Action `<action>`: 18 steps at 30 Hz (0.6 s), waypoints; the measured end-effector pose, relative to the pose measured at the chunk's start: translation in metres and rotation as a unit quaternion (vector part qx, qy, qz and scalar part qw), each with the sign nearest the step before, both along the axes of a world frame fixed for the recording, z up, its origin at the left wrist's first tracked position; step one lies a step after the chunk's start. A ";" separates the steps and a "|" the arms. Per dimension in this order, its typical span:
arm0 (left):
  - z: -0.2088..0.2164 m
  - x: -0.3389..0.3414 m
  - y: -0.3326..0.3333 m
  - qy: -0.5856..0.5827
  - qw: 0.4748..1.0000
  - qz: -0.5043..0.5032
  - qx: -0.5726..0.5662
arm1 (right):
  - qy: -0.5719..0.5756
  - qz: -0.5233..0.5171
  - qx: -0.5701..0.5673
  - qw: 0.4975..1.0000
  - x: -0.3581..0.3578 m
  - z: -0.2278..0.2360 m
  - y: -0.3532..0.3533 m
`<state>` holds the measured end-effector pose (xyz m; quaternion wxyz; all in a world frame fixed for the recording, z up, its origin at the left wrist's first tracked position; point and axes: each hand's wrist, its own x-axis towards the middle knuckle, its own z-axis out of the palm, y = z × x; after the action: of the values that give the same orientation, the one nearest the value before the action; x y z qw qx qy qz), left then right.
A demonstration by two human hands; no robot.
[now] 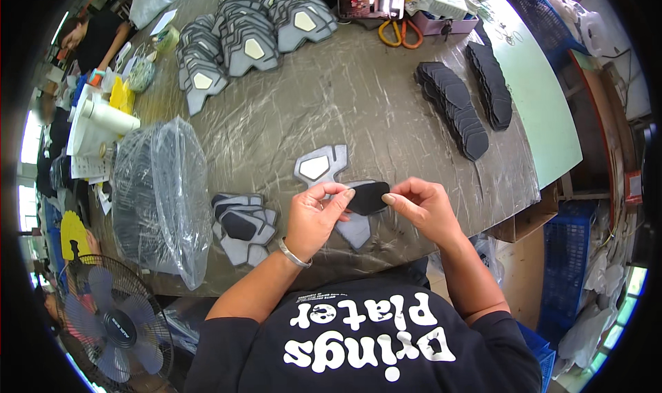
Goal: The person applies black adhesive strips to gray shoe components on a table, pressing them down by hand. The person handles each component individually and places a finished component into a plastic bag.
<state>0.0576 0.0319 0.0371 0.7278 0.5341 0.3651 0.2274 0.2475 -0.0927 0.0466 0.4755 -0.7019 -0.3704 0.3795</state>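
Observation:
Between my two hands is a small black pad [370,197] with rounded corners. My left hand [312,220] pinches its left end between thumb and fingers. At its right edge, the thumb and forefinger of my right hand [426,210] are closed on it. Right beneath lies a grey cut-out piece [356,233] with a white polygon patch [314,168] at its far end; the pad and my left hand cover its middle. To the left of my left hand sits a small pile of similar grey pieces [241,248], with a black pad [238,224] on top.
Rows of overlapping grey pieces [252,48] lie at the back. Two rows of black pads [455,106] are at the right. A clear plastic bag [162,200] stands left, above a fan [118,327]. Orange-handled scissors [401,35] and a phone [371,5] are far back.

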 end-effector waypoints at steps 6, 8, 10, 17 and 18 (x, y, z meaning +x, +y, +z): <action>-0.013 -0.033 -0.011 -0.079 0.989 -0.030 -0.125 | 0.247 0.056 -0.065 0.965 -0.018 -0.006 -0.010; -0.005 -0.035 -0.016 0.081 0.982 0.024 0.166 | 0.172 0.023 -0.074 0.982 -0.017 -0.015 -0.018; -0.019 -0.045 -0.014 0.103 0.938 -0.022 0.330 | 0.078 -0.033 -0.097 0.992 -0.014 -0.017 -0.019; -0.034 -0.050 -0.026 0.141 0.803 -0.116 0.567 | 0.140 -0.035 -0.107 0.984 -0.029 -0.016 0.006; -0.035 -0.050 -0.026 0.139 0.806 -0.109 0.565 | 0.138 -0.033 -0.112 0.983 -0.030 -0.019 0.009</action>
<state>0.0080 0.0059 0.0024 0.2592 0.9129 0.2090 0.2362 0.2175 -0.0834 0.0277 0.4524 -0.7034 -0.2329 0.4964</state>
